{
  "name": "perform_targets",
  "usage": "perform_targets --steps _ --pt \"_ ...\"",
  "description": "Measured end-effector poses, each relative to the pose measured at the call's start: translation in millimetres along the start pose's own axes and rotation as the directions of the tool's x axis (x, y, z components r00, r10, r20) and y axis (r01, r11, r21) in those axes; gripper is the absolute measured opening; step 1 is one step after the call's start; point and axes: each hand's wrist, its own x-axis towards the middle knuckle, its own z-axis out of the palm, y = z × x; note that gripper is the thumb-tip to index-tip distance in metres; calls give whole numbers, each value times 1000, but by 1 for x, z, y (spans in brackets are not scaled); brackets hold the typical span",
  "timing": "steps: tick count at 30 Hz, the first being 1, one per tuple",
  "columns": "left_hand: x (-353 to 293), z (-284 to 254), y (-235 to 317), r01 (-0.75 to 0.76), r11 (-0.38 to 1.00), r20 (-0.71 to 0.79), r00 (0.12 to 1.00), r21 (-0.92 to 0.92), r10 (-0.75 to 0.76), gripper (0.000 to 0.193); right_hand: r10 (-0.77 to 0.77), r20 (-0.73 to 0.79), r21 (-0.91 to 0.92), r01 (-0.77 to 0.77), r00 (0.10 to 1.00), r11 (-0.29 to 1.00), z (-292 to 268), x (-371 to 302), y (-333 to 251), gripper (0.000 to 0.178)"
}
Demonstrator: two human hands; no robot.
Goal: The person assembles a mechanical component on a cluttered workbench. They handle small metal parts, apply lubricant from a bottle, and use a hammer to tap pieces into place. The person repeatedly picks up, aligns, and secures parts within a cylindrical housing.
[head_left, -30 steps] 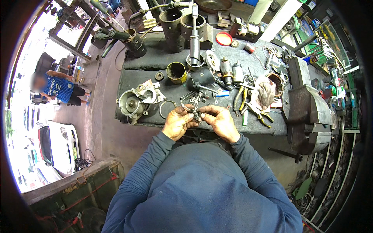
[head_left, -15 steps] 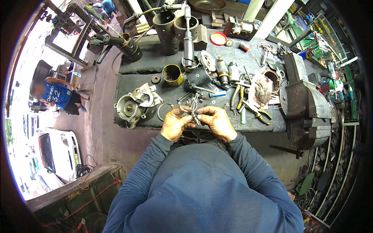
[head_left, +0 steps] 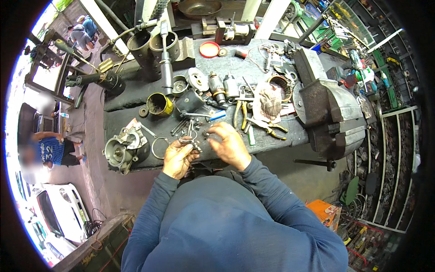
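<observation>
My left hand (head_left: 178,157) is closed, thumb against fingers, on a small metal fork-shaped part (head_left: 195,144) above the front edge of the bench. To its right, my right hand (head_left: 232,146) is apart from that part, thumb and index finger spread, close to some small metal bits (head_left: 205,134) on the bench. Just beyond the hands lie several bolts (head_left: 180,128) and a blue stick-like piece (head_left: 218,115). Left of my left hand are a thin metal ring (head_left: 160,148) and a cast metal housing (head_left: 118,152).
A yellow can (head_left: 166,107) stands behind the ring. Pliers (head_left: 268,128), a copper-wound armature (head_left: 216,87) and a red lid (head_left: 210,49) lie on the bench (head_left: 133,95). A heavy vise (head_left: 333,119) juts out at the right. A person in a blue jersey (head_left: 50,149) is at far left.
My right hand has come away from the metal part that both hands were touching. The left hand keeps the part. The view has shifted, moving the bench leftward in the picture.
</observation>
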Motion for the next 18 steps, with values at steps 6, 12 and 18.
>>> perform_targets --steps 6,12,18 --pt "10 23 17 -19 999 -15 1000 31 20 25 44 -339 -652 -268 940 709 -99 16 100 44" --pt "32 63 32 12 998 -110 994 69 -5 33 48 -262 -647 -212 964 733 -149 30 135 27" --pt "38 82 17 -105 994 -139 984 24 107 34 48 -206 147 -17 977 989 -136 41 33 29"
